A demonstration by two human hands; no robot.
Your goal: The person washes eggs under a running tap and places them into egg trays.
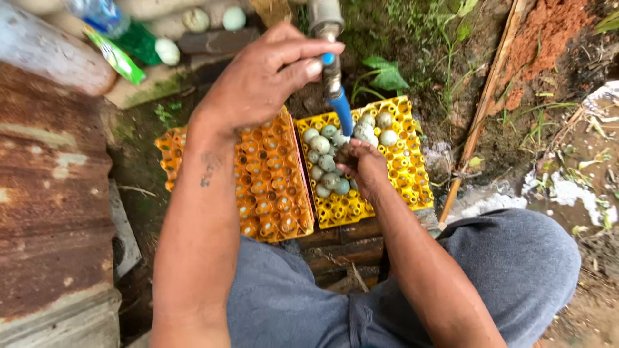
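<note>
Head-camera footage is being taken from above, looking down past grey-clad knees at two egg trays on the ground. At the centre top of the frame, the left hand (267, 77) is being held curled around a tap (330, 61), with the thumb and forefinger closed on its small blue handle. A blue spout (342, 111) is pointing down toward the yellow tray (407, 169) at centre right. Just below the spout, the right hand (365, 169) is being cupped around a dark, dirty egg (343, 154), the fingers wrapped about it rather than spread; whether water is running cannot be told.

In the yellow tray, about a dozen pale green-grey eggs (325, 161) are already sitting in the upper left cups, looking fairly clean, while the remaining cups are standing empty. The orange tray (274, 187) at centre left is holding no eggs at all. Judging by this, the washing appears to be well under way but not finished. A few more pale eggs (193, 19) are lying at the upper left of the frame, beside green and blue plastic wrappers (119, 38).
</note>
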